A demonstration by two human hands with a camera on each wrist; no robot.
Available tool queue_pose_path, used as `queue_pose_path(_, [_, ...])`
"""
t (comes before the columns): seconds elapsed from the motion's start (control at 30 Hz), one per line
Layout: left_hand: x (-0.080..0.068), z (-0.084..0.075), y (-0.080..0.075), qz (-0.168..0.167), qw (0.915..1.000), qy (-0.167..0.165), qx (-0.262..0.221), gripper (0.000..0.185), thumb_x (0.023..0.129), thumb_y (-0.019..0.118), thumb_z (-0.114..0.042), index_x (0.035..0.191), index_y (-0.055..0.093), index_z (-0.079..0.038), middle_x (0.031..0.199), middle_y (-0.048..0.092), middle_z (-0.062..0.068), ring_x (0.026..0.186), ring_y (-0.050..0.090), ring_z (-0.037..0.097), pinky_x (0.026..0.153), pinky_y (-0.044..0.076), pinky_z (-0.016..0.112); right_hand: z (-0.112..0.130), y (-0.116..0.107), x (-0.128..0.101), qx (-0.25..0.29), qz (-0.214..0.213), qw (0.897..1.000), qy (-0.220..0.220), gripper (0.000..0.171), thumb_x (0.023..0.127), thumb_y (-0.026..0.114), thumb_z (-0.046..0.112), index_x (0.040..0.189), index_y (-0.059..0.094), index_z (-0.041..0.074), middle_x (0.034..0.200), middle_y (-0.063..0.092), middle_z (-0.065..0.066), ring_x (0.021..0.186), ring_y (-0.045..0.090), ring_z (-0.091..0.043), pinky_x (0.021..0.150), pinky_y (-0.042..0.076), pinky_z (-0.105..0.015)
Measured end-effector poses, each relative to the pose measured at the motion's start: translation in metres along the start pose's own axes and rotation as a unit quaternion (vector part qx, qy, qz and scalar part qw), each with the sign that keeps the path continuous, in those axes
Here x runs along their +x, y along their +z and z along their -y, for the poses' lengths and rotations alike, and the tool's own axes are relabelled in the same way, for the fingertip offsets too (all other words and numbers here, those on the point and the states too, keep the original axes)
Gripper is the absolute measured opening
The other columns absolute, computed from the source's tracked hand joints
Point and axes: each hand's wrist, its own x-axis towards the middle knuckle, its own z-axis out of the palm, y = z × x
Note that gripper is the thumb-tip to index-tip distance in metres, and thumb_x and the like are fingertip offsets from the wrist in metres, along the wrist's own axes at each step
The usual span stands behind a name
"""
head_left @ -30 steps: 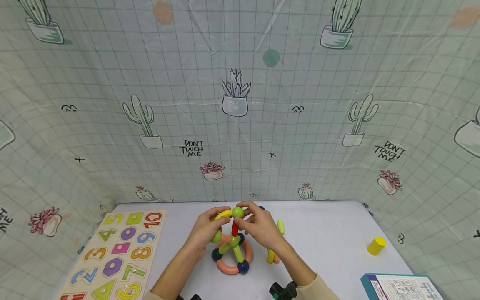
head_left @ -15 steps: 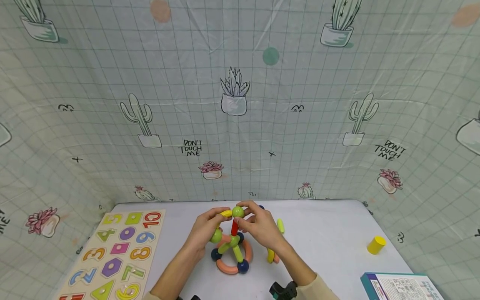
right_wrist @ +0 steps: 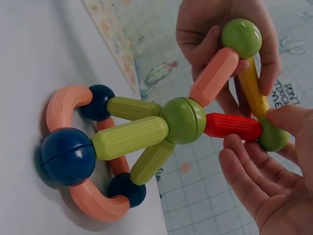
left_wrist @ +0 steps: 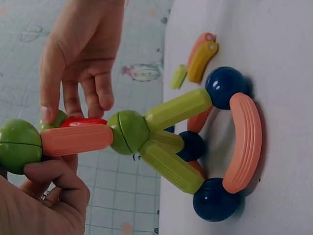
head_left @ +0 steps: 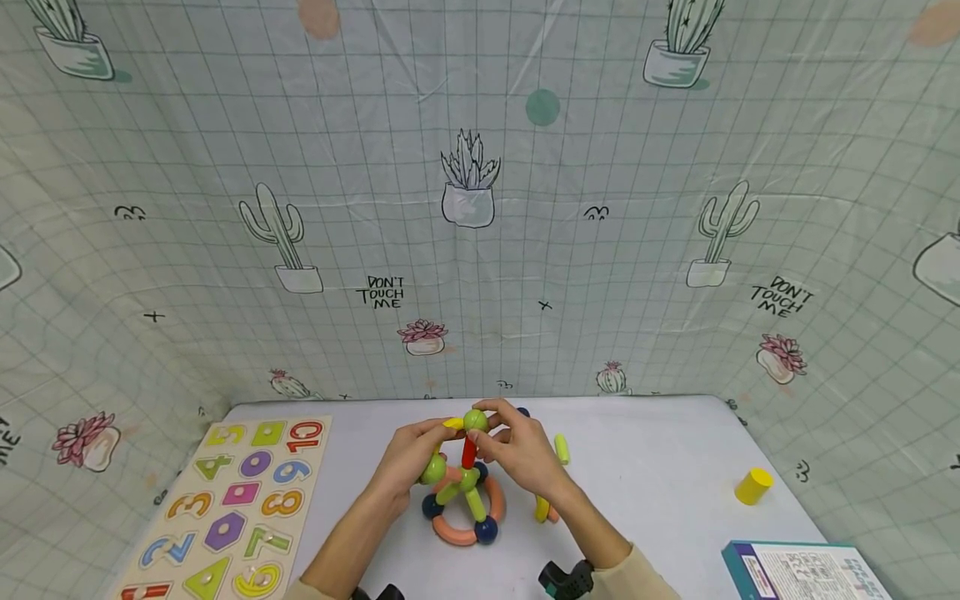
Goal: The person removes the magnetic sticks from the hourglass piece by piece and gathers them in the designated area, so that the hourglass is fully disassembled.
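Note:
A magnetic stick-and-ball structure stands on the table, its base a ring of salmon curved sticks (right_wrist: pixel 100 203) and dark blue balls (head_left: pixel 486 531). Light green sticks (right_wrist: pixel 129 137) rise from it to a central green ball (right_wrist: pixel 182 120). A red stick (head_left: pixel 468 452) and a salmon stick (left_wrist: pixel 78 139) branch upward from there, each ending in a green ball. My right hand (head_left: pixel 521 450) pinches the upper green ball (head_left: pixel 476 421) on the red stick. My left hand (head_left: pixel 408 458) grips the yellow stick (right_wrist: pixel 252 88) that spans the two upper balls, beside the left green ball (head_left: pixel 432 469).
Behind the right forearm lie a loose yellow curved stick (head_left: pixel 542 509), a salmon one and a light green stick (head_left: pixel 562 448). A number puzzle board (head_left: pixel 240 500) is at left. On the right are a yellow cylinder (head_left: pixel 753 486) and a box (head_left: pixel 806 571).
The left fingers have shifted over the yellow stick, so less of it shows. The left green ball has risen slightly against the hand. The right hand holds its place.

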Motion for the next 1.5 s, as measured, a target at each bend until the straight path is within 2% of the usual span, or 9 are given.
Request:
queue_pose_path(0.23, [-0.0012,0.0005,-0.0014,0.011,0.9999,0.002,0.005,0.039,0.099,0.058,-0.033,0.126,0.069,-0.008,0.119,0.071,0.006,0.110,0.058,0.030,0.082,0.048,0.035,-0.0001,0.0005,-0.0002,0.004,0.004,1.000,-0.011,0.041,0.099,0.067,0.027,0.135,0.056,0.012,0.100,0.069,-0.006,0.076,0.073,-0.033,0.065,0.058,-0.029])
queue_pose_path(0.47, [-0.0004,0.0006,-0.0023,0.008,1.0000,-0.003,0.002,0.038,0.098,0.057,-0.032,0.123,0.071,-0.007,0.121,0.070,0.007,0.108,0.057,0.030,0.075,0.048,0.030,-0.0017,0.0026,0.0013,0.000,0.002,1.000,-0.014,0.042,0.100,0.065,0.027,0.136,0.056,0.009,0.099,0.068,-0.007,0.073,0.073,-0.030,0.065,0.059,-0.035])
queue_pose_path(0.63, [-0.0012,0.0002,-0.0017,0.006,1.0000,-0.002,-0.001,0.038,0.098,0.056,-0.031,0.123,0.071,-0.006,0.121,0.070,0.007,0.108,0.056,0.030,0.075,0.046,0.030,-0.0021,0.0031,0.0022,-0.003,0.000,1.000,-0.018,0.041,0.099,0.065,0.027,0.135,0.056,0.008,0.098,0.068,-0.007,0.073,0.073,-0.031,0.064,0.059,-0.035])
queue_pose_path(0.83, [-0.0020,0.0004,-0.0014,0.004,1.0000,-0.001,-0.001,0.038,0.099,0.056,-0.032,0.123,0.071,-0.007,0.122,0.069,0.008,0.106,0.056,0.028,0.074,0.046,0.030,-0.0016,0.0030,0.0024,-0.001,-0.001,1.000,-0.017,0.039,0.099,0.066,0.028,0.134,0.056,0.013,0.098,0.067,-0.006,0.073,0.073,-0.031,0.063,0.059,-0.038])
queue_pose_path(1.07, [-0.0016,0.0016,-0.0017,0.006,1.0000,-0.001,-0.002,0.039,0.099,0.056,-0.033,0.124,0.071,-0.007,0.122,0.069,0.007,0.111,0.055,0.030,0.076,0.046,0.031,-0.0013,0.0035,0.0029,0.001,-0.004,1.000,-0.012,0.036,0.098,0.067,0.026,0.131,0.057,0.016,0.097,0.068,-0.005,0.072,0.073,-0.029,0.061,0.058,-0.029])
queue_pose_path(1.5, [-0.0016,0.0017,-0.0020,0.010,0.9999,-0.001,-0.008,0.041,0.098,0.057,-0.032,0.126,0.069,-0.005,0.118,0.072,0.006,0.103,0.056,0.027,0.072,0.045,0.030,0.0002,0.0026,0.0027,0.007,-0.002,1.000,-0.009,0.036,0.098,0.067,0.026,0.130,0.057,0.014,0.097,0.068,-0.006,0.070,0.073,-0.028,0.061,0.059,-0.031])
